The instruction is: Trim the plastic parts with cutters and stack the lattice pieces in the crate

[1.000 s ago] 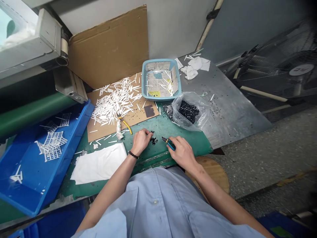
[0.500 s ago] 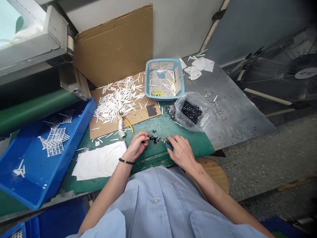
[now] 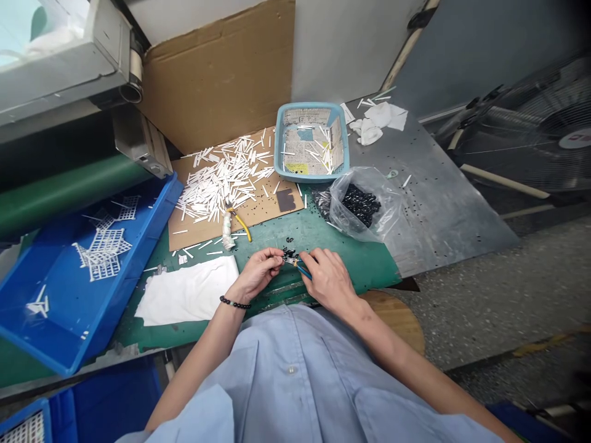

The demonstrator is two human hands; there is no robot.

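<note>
My right hand is wrapped round a pair of cutting pliers with blue handles; their jaws reach the fingertips of my left hand. The left fingers are pinched together on a small black piece, mostly hidden by the fingers and the jaws. Just behind the jaws lies a little heap of small black pieces on the green mat. Further back to the right, an open clear plastic bag holds many black pieces.
White sticks are piled on a cardboard sheet, beside yellow-handled pliers. Behind stands a blue basket lined with newspaper. At left are a white cloth and a blue bin with white lattice parts.
My right hand has brought the pliers leftwards to my left fingertips. My left hand drew back from the black heap with a pinched piece, then met the jaws. The view has shifted slightly.
</note>
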